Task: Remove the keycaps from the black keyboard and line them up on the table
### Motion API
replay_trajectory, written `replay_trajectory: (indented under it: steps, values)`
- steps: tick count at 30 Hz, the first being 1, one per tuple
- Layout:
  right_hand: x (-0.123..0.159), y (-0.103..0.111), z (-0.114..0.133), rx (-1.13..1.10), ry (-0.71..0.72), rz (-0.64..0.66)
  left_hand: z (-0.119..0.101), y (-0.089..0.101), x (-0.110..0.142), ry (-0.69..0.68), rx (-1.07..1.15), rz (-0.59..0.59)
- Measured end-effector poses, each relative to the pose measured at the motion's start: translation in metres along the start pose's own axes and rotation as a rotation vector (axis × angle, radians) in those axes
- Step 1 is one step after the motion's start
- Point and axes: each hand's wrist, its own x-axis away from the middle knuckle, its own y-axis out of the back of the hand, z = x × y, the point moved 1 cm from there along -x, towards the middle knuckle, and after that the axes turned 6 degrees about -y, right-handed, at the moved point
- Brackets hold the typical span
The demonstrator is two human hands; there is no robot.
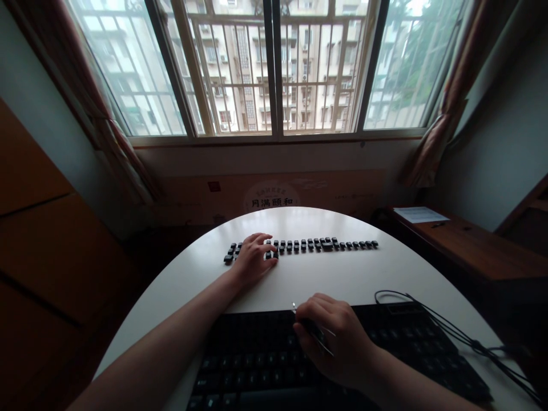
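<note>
My left hand [253,255] reaches over the left part of a long double row of loose black keycaps [317,245] on the white table. Its thumb and index finger close around a keycap [275,255], with the other fingers stretched over the row. Above the middle of a black keyboard [252,361], my right hand [331,331] grips a keycap puller [314,330] with a dark body and thin metal ends. The keyboard's upper part looks dark with few keys visible, while lettered keys show in its lower rows.
A round white table [192,285] carries everything. Black cable [449,331] lies coiled at the keyboard's right. Beyond the table are a printed box [342,197] and a barred window. A wooden desk [479,245] with a paper sheet [420,214] stands at right.
</note>
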Motion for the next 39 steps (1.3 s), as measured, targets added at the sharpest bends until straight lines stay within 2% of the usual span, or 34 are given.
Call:
replay_trajectory:
  steps: [20, 24, 27, 29, 32, 35, 37, 39]
  values:
    - [-0.001, 0.002, 0.003, -0.004, 0.003, -0.006, 0.001, -0.006, -0.001, -0.009, 0.0, -0.002]
    - [0.0, 0.002, 0.003, -0.012, -0.001, -0.009, 0.0, 0.001, -0.003, -0.014, 0.019, -0.033]
    - [0.0, 0.004, 0.004, -0.032, -0.001, -0.028, 0.001, 0.02, -0.011, 0.036, 0.042, -0.164]
    - [-0.001, 0.006, 0.004, -0.049, -0.004, -0.032, 0.001, 0.038, -0.019, 0.122, 0.093, -0.317]
    - [-0.002, 0.009, 0.003, -0.073, -0.016, -0.042, -0.005, 0.066, -0.034, 0.241, 0.323, -0.486]
    - [-0.001, 0.013, 0.004, -0.138, -0.023, -0.065, -0.025, 0.098, -0.046, 0.295, 0.709, -0.683]
    - [0.001, 0.015, 0.006, -0.203, -0.024, -0.072, -0.047, 0.121, -0.049, 0.252, 0.91, -0.79]
    - [0.003, 0.018, 0.008, -0.254, -0.043, -0.078, -0.073, 0.145, -0.048, 0.193, 1.032, -0.847]
